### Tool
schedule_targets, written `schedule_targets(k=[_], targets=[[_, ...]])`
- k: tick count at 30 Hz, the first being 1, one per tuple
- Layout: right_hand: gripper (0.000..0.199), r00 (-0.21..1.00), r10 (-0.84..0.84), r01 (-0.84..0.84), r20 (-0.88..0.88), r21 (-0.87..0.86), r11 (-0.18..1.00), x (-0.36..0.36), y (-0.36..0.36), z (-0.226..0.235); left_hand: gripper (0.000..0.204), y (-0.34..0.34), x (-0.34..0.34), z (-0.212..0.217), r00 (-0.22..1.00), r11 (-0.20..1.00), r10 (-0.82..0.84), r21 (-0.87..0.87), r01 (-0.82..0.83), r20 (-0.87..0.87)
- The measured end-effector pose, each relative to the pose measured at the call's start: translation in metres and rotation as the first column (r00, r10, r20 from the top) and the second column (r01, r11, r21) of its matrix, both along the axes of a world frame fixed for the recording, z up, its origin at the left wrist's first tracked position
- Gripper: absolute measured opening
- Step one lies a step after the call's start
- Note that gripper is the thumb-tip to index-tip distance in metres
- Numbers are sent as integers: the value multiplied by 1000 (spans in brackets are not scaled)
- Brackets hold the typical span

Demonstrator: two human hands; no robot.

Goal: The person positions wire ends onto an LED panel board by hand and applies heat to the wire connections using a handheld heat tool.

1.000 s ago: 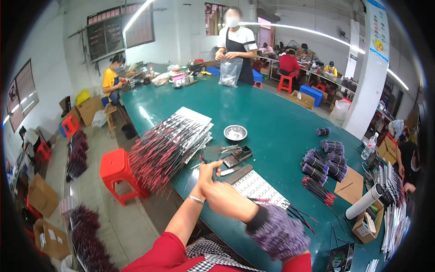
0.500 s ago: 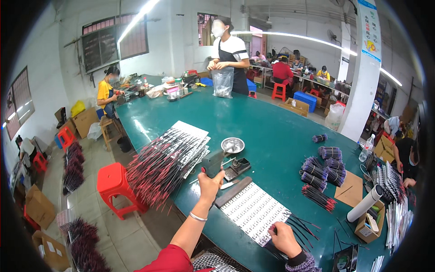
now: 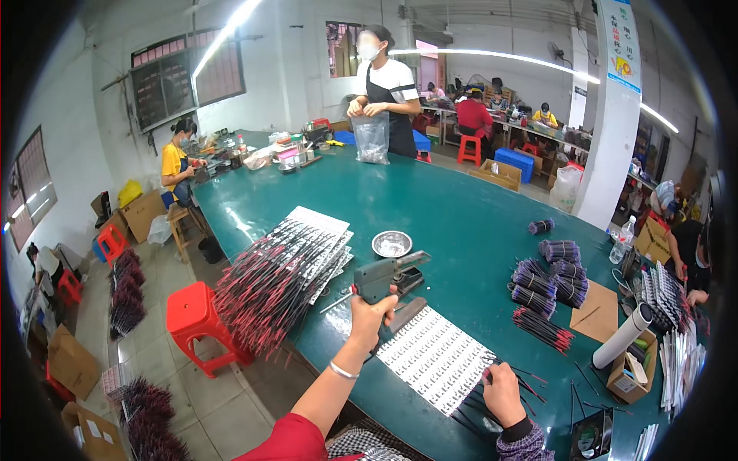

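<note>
My left hand (image 3: 372, 316) is wrapped round the handle of a dark grey soldering gun (image 3: 375, 281), raised above the table left of the board panel. At the right edge of a white printed circuit board panel (image 3: 430, 359), the fingers of my right hand (image 3: 503, 394) are pinched on a thin black wire. Several black wires (image 3: 470, 417) stick out from that edge, some passing beneath the right hand. A dark bar (image 3: 406, 313) lies along the panel's upper left edge. Behind the gun sits a soldering stand (image 3: 407, 280), partly covered.
Finished-looking panels with red-tipped wires (image 3: 269, 280) are heaped at left. A metal bowl (image 3: 391, 244) stands beyond the gun. Wire bundles (image 3: 534, 284), a white cylinder (image 3: 621, 336) and an open box (image 3: 632, 376) stand right. A person (image 3: 384, 92) holds a plastic bag (image 3: 372, 140) across the table.
My left hand has lifted and turned the soldering gun, moving slightly right. My right hand has shifted right and a little up along the panel's edge.
</note>
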State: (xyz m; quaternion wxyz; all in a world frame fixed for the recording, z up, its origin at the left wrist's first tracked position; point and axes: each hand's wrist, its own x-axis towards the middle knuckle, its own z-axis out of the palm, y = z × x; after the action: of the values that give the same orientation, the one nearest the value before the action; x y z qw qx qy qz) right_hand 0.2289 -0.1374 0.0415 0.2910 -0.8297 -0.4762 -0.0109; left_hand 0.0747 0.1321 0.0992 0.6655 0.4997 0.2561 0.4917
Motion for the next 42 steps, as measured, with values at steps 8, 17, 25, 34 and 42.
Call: schedule_targets(k=[8,17,25,34,42], targets=[[19,995,-102,102,-18,0,995,13,10,-4,21,-59,-8,-14,936,917,-346,-190,351,61],[16,990,-116,116,-85,-4,993,15,7,-8,29,-76,-1,-37,913,908,-407,-121,401,-26],[10,996,-62,69,-69,103,992,30,0,-15,31,-83,0,-41,914,912,-389,-186,365,-118],[16,934,-130,197,-334,173,965,46,26,-7,37,-89,-8,-33,897,928,-372,-67,367,-241],[20,899,-165,213,-405,76,974,48,28,-27,36,-96,-10,-46,854,920,-389,-93,381,-346]])
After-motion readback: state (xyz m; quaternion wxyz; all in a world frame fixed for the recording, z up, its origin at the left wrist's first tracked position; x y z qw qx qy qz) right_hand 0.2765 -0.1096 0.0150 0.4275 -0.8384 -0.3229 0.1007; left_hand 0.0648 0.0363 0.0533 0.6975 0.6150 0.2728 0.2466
